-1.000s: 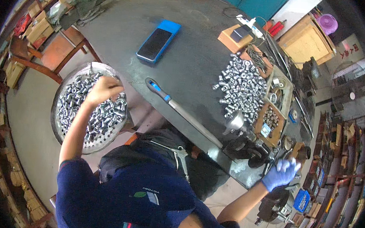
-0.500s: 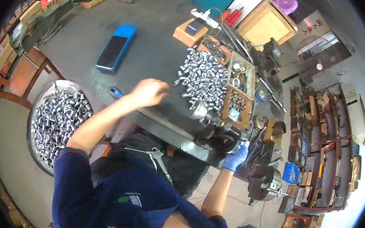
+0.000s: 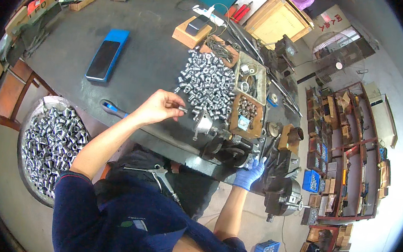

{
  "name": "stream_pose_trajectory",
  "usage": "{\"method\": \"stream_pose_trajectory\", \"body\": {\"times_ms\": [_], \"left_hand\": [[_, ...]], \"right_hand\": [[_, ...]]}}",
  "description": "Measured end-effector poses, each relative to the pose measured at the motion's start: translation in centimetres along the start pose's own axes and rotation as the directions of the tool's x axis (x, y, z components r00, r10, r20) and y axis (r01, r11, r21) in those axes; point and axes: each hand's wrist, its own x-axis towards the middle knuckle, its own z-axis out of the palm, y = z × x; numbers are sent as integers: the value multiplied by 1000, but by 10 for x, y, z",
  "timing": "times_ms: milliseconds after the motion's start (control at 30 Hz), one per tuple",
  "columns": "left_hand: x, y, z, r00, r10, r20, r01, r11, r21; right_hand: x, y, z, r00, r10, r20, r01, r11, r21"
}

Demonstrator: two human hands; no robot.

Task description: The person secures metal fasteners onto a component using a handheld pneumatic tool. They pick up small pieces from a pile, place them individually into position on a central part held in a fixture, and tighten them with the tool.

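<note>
Bare left hand [image 3: 161, 107] holds a small silver metal cylinder [image 3: 183, 109] pinched between thumb and fingers, narrow grip; at two o'clock from that hand, near, lies a heap of silver metal fittings [image 3: 207, 81]; toward four o'clock, a round silver metal chuck [image 3: 204, 123]; at eight o'clock, well apart, a round perforated metal pan [image 3: 51, 101] of similar pieces. Blue-gloved right hand [image 3: 249, 174] is by a black metal machine [image 3: 230, 149] at its ten o'clock; cannot tell whether its fingers grip anything.
</note>
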Motion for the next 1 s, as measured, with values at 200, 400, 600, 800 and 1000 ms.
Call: {"method": "stream_pose_trajectory", "body": {"times_ms": [200, 400, 600, 800, 1000], "left_hand": [[-13, 25, 16, 994, 92, 59, -76, 970, -232], [-2, 21, 19, 996, 60, 68, -49, 986, -158], [0, 17, 21, 986, 143, 84, -127, 976, -179], [-2, 18, 24, 995, 75, 59, -55, 956, -290], [-7, 25, 32, 999, 3, -35, -11, 973, -229]], "right_hand": [[3, 6, -6, 1000, 4, 3, -4, 998, -55], [-12, 7, 12, 991, -46, -122, 37, 996, -75], [-34, -24, 30, 999, -43, -1, 42, 988, -152], [-34, -36, 61, 987, -134, 87, 148, 971, -185], [-36, -32, 55, 983, -147, 113, 167, 968, -185]]}}
